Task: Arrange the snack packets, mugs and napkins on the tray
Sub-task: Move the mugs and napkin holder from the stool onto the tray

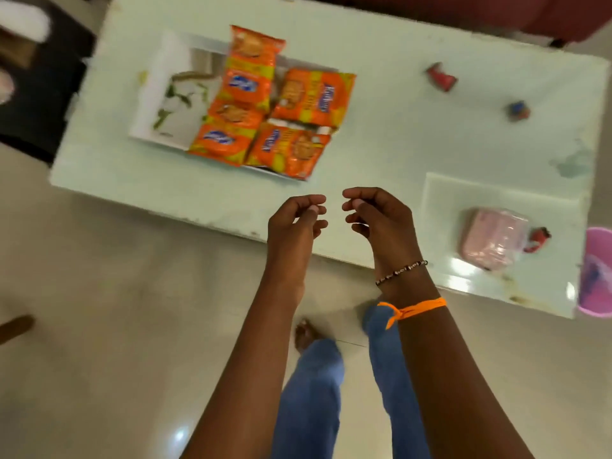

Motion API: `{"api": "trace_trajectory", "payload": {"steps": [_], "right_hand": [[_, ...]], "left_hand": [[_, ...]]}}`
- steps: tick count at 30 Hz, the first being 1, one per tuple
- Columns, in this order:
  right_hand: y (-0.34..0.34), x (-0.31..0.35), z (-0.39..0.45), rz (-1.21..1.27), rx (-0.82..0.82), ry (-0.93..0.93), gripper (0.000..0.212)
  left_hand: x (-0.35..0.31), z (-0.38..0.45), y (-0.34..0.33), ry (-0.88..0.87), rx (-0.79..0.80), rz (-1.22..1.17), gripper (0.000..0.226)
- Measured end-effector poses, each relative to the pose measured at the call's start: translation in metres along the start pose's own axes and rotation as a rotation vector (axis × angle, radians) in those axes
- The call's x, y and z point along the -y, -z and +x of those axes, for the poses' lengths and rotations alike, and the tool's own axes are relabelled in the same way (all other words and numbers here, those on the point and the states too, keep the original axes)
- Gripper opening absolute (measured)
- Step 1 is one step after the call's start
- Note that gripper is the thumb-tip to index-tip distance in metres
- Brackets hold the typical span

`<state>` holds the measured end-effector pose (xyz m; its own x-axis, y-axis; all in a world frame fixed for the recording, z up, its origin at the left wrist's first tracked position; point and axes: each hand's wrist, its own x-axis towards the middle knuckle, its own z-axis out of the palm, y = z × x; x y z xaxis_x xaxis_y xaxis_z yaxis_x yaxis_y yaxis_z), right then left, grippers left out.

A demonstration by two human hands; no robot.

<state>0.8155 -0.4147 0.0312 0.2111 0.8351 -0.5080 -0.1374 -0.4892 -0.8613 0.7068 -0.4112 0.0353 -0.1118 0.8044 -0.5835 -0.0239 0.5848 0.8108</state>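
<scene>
A white tray (pixel 159 107) with a leaf print lies at the table's left. Several orange snack packets (pixel 251 74) cover its right half, one (pixel 314 96) turned sideways and another (pixel 288 150) at the near edge. A pink pack of napkins (pixel 490 240) in clear wrap rests near the table's right front. My left hand (pixel 294 223) and my right hand (pixel 377 217) hover side by side over the table's front edge, fingers loosely curled, holding nothing. No mugs are in view.
The pale green table (pixel 397 134) carries a red wrapper (pixel 442 77), a small blue-and-brown item (pixel 518 111) and a red scrap (pixel 538 240) beside the napkins. A pink bin (pixel 596 273) stands at the right edge. My legs and bare foot are on the tiled floor below.
</scene>
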Motion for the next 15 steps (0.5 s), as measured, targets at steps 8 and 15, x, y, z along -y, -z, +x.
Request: {"api": "trace_trajectory", "payload": {"steps": [8,15], "right_hand": [[-0.165,0.02,0.033,-0.105,0.225,0.012,0.024],[-0.295,0.044,0.08,-0.091,0.284,-0.049,0.03]], "left_hand": [[-0.037,0.063,0.138,-0.013,-0.223,-0.145,0.024],[-0.074,0.131,0.235,0.037,-0.328,-0.193,0.028]]}}
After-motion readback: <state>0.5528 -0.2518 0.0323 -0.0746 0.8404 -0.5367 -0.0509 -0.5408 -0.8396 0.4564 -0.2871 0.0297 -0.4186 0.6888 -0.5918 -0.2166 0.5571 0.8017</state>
